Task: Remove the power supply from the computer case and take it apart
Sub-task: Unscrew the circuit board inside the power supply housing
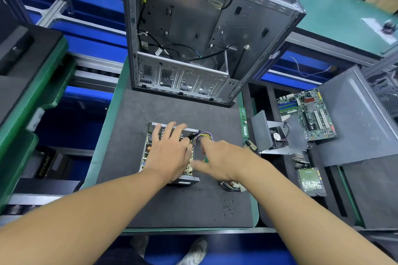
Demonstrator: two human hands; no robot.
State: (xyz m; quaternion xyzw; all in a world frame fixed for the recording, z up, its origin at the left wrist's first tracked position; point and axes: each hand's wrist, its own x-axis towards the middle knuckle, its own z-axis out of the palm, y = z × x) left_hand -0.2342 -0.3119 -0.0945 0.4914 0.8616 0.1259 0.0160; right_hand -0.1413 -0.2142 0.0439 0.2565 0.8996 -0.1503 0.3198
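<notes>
The opened power supply [148,153] lies on the dark foam mat [163,204], its circuit board and copper coil showing at the left. My left hand [170,150] lies flat on top of it, fingers spread and reaching its far perforated wall. My right hand [219,161] is at the unit's right side next to the bundle of coloured wires [203,135], its fingers pointing toward them and its thumb out to the left. Whether it pinches a wire is hidden. The empty computer case [193,34] stands open at the far end of the mat.
The supply's removed cover with fan [273,133] lies right of the mat, beside a RAM stick [244,122]. Farther right are a motherboard [308,114], a drive [311,182] and a grey side panel [357,118]. A loose cable connector [231,186] lies by my right wrist.
</notes>
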